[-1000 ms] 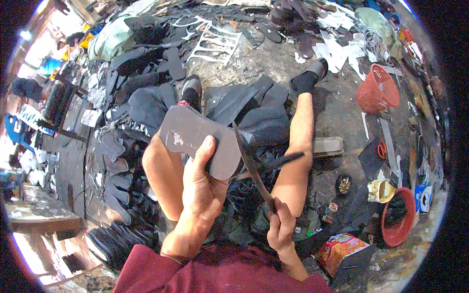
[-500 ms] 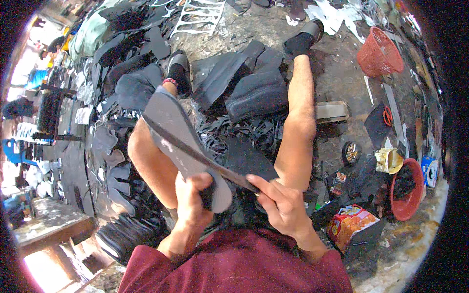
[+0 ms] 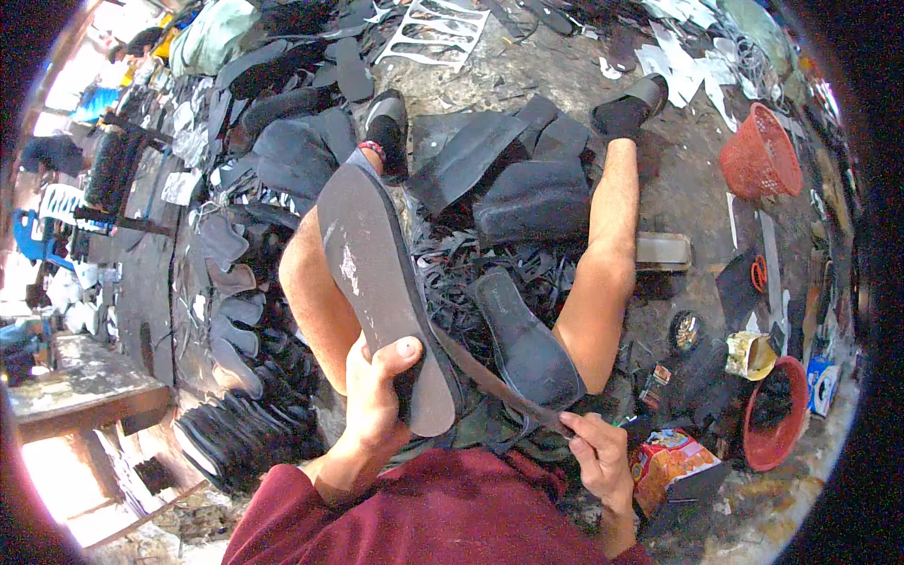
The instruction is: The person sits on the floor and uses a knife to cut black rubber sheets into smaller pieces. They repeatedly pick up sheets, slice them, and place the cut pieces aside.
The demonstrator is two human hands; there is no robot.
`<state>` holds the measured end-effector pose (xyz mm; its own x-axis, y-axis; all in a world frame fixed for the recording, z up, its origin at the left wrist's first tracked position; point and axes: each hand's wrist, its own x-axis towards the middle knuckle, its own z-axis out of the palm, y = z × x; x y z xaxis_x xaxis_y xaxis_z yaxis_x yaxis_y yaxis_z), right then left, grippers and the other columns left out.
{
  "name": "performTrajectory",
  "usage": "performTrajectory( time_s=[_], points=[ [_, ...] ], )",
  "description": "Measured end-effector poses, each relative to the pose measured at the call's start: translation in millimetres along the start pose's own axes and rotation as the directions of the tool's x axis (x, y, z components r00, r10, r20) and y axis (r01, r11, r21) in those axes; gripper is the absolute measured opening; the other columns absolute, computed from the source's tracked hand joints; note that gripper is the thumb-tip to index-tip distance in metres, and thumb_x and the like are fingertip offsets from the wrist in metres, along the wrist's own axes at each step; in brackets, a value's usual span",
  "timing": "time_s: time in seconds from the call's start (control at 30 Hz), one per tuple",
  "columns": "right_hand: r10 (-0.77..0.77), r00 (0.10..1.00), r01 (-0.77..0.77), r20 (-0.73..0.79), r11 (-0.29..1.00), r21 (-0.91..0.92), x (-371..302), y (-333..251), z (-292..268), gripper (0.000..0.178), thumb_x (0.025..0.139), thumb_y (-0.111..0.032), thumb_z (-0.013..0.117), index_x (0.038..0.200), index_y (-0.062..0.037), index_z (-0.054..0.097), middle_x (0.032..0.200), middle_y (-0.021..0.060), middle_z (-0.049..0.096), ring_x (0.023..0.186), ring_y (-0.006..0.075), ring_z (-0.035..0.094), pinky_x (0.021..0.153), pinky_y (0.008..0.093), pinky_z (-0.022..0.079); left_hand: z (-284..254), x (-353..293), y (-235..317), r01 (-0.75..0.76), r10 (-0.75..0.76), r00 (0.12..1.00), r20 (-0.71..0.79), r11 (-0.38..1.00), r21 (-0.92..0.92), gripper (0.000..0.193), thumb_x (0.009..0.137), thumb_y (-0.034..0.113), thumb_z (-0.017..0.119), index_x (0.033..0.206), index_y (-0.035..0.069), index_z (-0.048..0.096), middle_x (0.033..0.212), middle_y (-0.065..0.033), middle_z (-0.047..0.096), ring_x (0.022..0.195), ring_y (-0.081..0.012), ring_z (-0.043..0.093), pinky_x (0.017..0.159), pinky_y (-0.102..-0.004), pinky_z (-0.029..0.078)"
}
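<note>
My left hand grips the heel end of a grey-brown shoe sole with a dark edge, its thumb pressed on the worn, white-flecked face. The sole stands tilted over my left leg, toe end away from me. Between the fingertips of my right hand is the near end of a long, narrow dark strip. This strip curves toward the sole, and its far end meets or passes behind the sole's edge; whether it is attached cannot be made out. A second, black sole lies between my legs.
Black offcuts pile up between my legs, with dark sheets beyond. Stacked soles lie at left near a wooden bench. At right are red baskets, a red bowl, scissors and a printed box.
My right hand has moved right and toward me, drawing the strip off the sole's face to its side. The sole has turned more upright, and the black sole behind has come into view.
</note>
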<state>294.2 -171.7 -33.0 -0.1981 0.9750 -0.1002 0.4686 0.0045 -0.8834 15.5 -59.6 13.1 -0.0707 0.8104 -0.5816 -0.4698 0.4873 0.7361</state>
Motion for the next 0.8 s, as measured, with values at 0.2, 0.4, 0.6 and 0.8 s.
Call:
performTrajectory(
  time_s=[0.2, 0.4, 0.6, 0.8],
  points=[
    [-0.047, 0.988, 0.041, -0.146, 0.998, -0.044, 72, -7, 54, 0.039, 0.091, -0.014, 0.064, 0.129, -0.0217, 0.064, 0.074, 0.0102, 0.055, 0.062, 0.0304, 0.059, 0.058, 0.0387, 0.048, 5, 4, -3, -0.064, 0.061, 0.996, 0.069, 0.997, 0.040, 0.054, 0.076, 0.027, 0.075, 0.118, -0.002, 0.054, 0.098, -0.0096, 0.065, 0.085, -0.0204, 0.064, 0.077, -0.0338, 0.054],
    [-0.168, 0.958, 0.170, -0.231, 0.985, -0.013, 168, -29, 81, 0.037, 0.098, -0.025, 0.057, 0.135, -0.0238, 0.058, 0.083, 0.0126, 0.063, 0.071, 0.0341, 0.064, 0.063, 0.0422, 0.051, -11, 7, -20, -0.079, 0.069, 0.994, 0.086, 0.990, 0.118, 0.059, 0.074, 0.021, 0.079, 0.122, -0.003, 0.053, 0.105, -0.0106, 0.066, 0.092, -0.0209, 0.064, 0.085, -0.0346, 0.053],
    [-0.254, 0.959, 0.252, -0.124, 0.967, -0.032, 229, -59, 63, 0.035, 0.099, -0.011, 0.052, 0.133, -0.0029, 0.057, 0.122, 0.0213, 0.065, 0.109, 0.0335, 0.066, 0.089, 0.0365, 0.052, -42, 11, -29, -0.140, 0.014, 0.965, 0.262, 0.873, 0.468, 0.069, 0.071, 0.021, 0.087, 0.125, -0.003, 0.052, 0.109, -0.0102, 0.065, 0.100, -0.0198, 0.062, 0.090, -0.0344, 0.050],
    [-0.219, 0.974, 0.224, -0.056, 0.905, 0.362, 175, -83, 76, 0.037, 0.100, -0.009, 0.050, 0.136, 0.0007, 0.053, 0.120, 0.0196, 0.066, 0.105, 0.0290, 0.067, 0.091, 0.0329, 0.051, -53, 12, 11, -0.317, 0.314, 0.948, 0.048, 0.939, 0.134, 0.066, 0.082, 0.024, 0.081, 0.136, 0.003, 0.049, 0.118, -0.0081, 0.064, 0.106, -0.0218, 0.062, 0.095, -0.0363, 0.048]
  ],
)
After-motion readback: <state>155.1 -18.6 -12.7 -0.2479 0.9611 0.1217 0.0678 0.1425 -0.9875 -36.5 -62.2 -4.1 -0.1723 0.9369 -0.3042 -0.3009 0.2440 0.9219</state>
